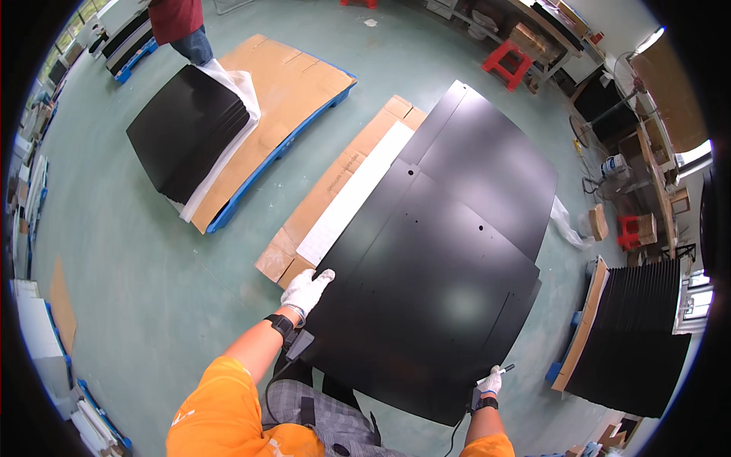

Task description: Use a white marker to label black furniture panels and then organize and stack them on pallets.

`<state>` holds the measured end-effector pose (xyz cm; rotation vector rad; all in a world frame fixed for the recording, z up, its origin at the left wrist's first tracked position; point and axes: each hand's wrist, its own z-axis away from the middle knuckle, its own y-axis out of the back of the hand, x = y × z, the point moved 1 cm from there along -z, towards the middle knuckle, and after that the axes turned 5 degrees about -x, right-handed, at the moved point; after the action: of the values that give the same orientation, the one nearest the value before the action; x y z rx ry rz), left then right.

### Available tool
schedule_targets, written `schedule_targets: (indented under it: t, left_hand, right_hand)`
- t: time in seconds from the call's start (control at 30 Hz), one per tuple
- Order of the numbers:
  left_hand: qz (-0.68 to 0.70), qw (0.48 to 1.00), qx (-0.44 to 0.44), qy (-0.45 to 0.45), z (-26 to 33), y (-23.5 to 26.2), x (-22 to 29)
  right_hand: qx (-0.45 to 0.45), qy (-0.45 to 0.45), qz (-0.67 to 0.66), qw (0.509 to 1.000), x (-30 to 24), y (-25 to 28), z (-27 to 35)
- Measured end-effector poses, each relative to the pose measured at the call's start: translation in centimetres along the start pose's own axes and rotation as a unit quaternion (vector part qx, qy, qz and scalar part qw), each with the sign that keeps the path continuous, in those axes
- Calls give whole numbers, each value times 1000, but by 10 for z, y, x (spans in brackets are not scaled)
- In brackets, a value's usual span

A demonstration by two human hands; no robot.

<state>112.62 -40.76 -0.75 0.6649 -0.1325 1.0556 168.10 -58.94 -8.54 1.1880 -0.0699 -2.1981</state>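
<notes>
Both hands wear white gloves and grip one large black panel. My left hand (308, 290) lies fairly flat, fingers spread over the panel's (426, 305) near left corner, thumb apparently hooked under the edge. My right hand (491, 381) is curled tight around the lower right edge, so only knuckles show.

That panel sits tilted over a second black panel (495, 164), overlapping it above the floor, with cardboard (335, 190) and a white sheet (354, 194) lying flat just to their left.

Risks, as I judge them: the left hand's grip looks shallow, so the corner could slide free and drop. Dragging one panel across the other could scratch both faces. The sheet is wide and may flex or swing, and the thin edge could cut through a glove.

Counting left to right: one stack of black sheets (186, 129) on a cardboard-covered blue pallet (282, 148), with one other person (179, 23) standing beside it; one cardboard run with one white sheet; two large panels; two red stools (509, 62); one more stack of black sheets (636, 335) at far right.
</notes>
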Motion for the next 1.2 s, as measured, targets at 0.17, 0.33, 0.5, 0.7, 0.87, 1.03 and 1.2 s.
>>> schedule_targets:
  t: [0.17, 0.33, 0.5, 0.7, 0.87, 1.03, 1.2]
  left_hand:
    - [-35, 999, 19, -2, -14, 0, -12]
    - [-41, 999, 2, -20, -15, -2, -8]
    - [-36, 999, -1, -6, -11, 15, -19]
    - [-122, 990, 46, -48, -3, -20, -13]
    - [-179, 958, 126, -183, -13, -35, -51]
    - [-133, 944, 163, -255, -23, -54, -45]
    - [-103, 952, 161, -239, -22, -41, -54]
  right_hand:
    - [-53, -31, 51, 997, 8, -15, 2]
    - [-38, 62, 336, 939, 24, 16, -39]
    - [-12, 62, 388, 920, 43, -17, -41]
    - [-57, 138, 683, 715, 18, 23, -61]
    - [-85, 210, 945, 235, -2, -12, -21]
    - [-47, 180, 935, 302, -13, 34, -57]
    - [-53, 194, 887, 415, -5, 23, -71]
